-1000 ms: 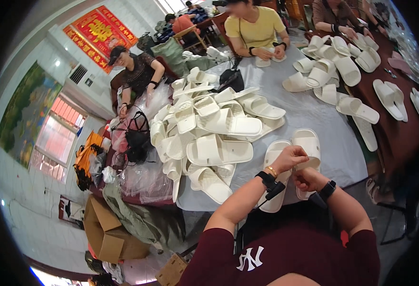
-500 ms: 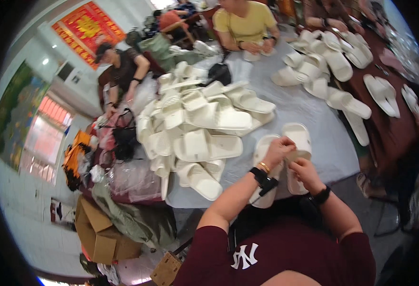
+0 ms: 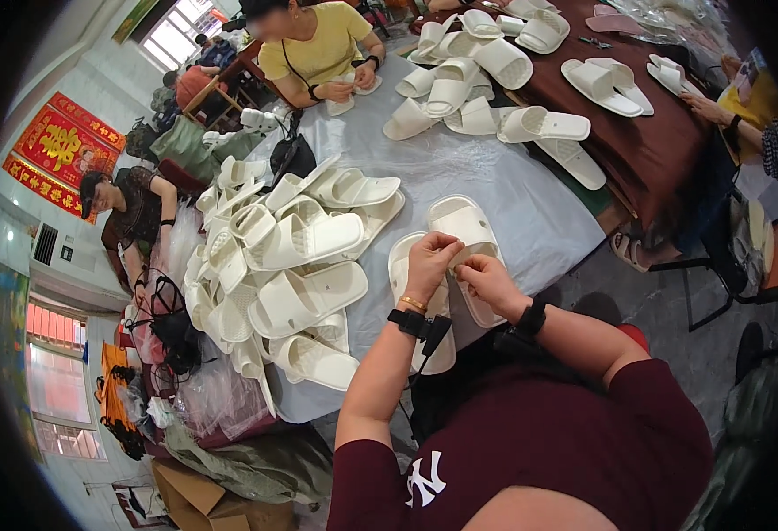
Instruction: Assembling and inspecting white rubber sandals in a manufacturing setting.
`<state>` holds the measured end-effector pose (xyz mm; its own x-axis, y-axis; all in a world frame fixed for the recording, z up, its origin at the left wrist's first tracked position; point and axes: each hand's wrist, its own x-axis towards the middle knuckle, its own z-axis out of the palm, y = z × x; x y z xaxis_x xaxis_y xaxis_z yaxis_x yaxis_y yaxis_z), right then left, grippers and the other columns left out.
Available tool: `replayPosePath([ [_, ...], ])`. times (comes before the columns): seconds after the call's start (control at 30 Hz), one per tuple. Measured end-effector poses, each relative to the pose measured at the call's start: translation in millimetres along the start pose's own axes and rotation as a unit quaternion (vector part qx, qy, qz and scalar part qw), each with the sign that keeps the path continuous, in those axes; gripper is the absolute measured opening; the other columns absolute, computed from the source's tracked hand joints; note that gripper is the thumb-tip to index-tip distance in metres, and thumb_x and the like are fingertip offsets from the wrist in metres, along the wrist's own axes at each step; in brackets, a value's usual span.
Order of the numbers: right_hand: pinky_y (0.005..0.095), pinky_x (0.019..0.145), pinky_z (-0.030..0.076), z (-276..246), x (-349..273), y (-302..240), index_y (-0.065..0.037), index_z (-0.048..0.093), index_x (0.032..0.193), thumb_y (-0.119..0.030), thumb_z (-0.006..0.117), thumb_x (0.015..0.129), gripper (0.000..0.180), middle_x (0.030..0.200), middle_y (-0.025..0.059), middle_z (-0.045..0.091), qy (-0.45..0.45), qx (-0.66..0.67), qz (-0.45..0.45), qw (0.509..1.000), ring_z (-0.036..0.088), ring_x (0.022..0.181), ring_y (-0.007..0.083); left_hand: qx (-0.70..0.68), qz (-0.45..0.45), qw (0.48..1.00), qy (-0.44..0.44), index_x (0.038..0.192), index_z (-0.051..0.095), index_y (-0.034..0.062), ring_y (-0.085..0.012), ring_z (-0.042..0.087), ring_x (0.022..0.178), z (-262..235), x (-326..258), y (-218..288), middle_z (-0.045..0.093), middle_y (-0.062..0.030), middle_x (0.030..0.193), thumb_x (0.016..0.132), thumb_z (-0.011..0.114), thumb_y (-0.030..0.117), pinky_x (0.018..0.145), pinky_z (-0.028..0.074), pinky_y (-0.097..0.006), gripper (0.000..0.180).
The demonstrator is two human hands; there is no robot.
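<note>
Two cream slide slippers lie side by side at the table's near edge. My left hand (image 3: 431, 267), a dark band and a gold bracelet on its wrist, is over the left slipper (image 3: 440, 341), hiding much of it. Its thumb and fingertips are pinched together beside the strap of the right slipper (image 3: 459, 212). Close by, my right hand (image 3: 491, 285) is over that right slipper, its fingers also closed in a pinch. Whatever is between the fingertips is too small to make out.
A big heap of cream slippers (image 3: 309, 296) covers the table's left part. More slippers (image 3: 459, 88) lie at the far right. Across the table a person in yellow (image 3: 314, 49) handles a slipper; another person (image 3: 132, 208) sits left. A cardboard box (image 3: 196, 491) stands below.
The view has turned, so the table and heap appear further left and lower. My hands stay over the same two slippers, both still pinched; the fingertips have drawn closer together.
</note>
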<state>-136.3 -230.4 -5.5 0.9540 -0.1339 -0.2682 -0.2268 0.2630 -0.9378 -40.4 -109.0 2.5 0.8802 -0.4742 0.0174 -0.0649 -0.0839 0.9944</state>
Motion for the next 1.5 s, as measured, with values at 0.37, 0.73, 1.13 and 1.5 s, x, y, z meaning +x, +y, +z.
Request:
replayPosePath([
  [0.37,0.0279,0.069,0.049,9.8,4.8,12.4,0.004,0.060,0.098,-0.013,0.061,0.086,0.021,0.085,0.0072,0.065,0.083,-0.059,-0.161,0.982,0.061,0.077,0.0144,-0.020,-0.013,1.000,0.005,0.089,0.067,-0.0004,-0.0091,0.060,0.076,-2.4,-2.0,3.6,0.067,-0.0035,0.084,0.081,0.071,0.007,0.070,0.048,-0.023,0.011],
  [0.73,0.0246,0.045,0.043,-7.9,-15.1,-9.2,0.001,0.059,0.086,-0.017,0.056,0.088,0.018,0.077,0.0078,0.065,0.028,0.010,0.014,0.999,0.058,0.054,0.0120,-0.045,-0.013,0.998,0.037,0.093,0.067,-0.0006,-0.0081,0.059,0.077,-0.4,6.1,0.0,0.067,-0.0039,0.087,0.086,0.067,0.010,0.071,0.048,-0.023,0.013],
  [1.13,0.0258,0.040,0.041,-36.6,3.0,-0.7,0.000,0.059,0.080,-0.010,0.056,0.084,0.011,0.066,0.0052,0.059,0.025,-0.015,0.129,0.991,0.050,0.047,0.0100,0.214,0.051,0.974,0.062,0.092,0.067,0.0020,-0.0302,0.066,0.084,0.5,74.4,-25.0,0.068,-0.0166,0.089,0.084,0.059,0.024,0.075,0.051,-0.038,0.025],
  [1.5,0.0197,0.038,0.030,-22.1,45.5,28.8,-0.012,0.051,0.089,-0.004,0.048,0.091,0.010,0.064,-0.0023,0.046,0.041,0.234,0.199,0.951,0.041,0.046,0.0065,0.249,-0.002,0.968,-0.033,0.091,0.065,-0.0002,-0.0292,0.063,0.082,-5.9,73.4,-43.8,0.067,-0.0178,0.088,0.082,0.059,0.024,0.075,0.050,-0.036,0.026],
])
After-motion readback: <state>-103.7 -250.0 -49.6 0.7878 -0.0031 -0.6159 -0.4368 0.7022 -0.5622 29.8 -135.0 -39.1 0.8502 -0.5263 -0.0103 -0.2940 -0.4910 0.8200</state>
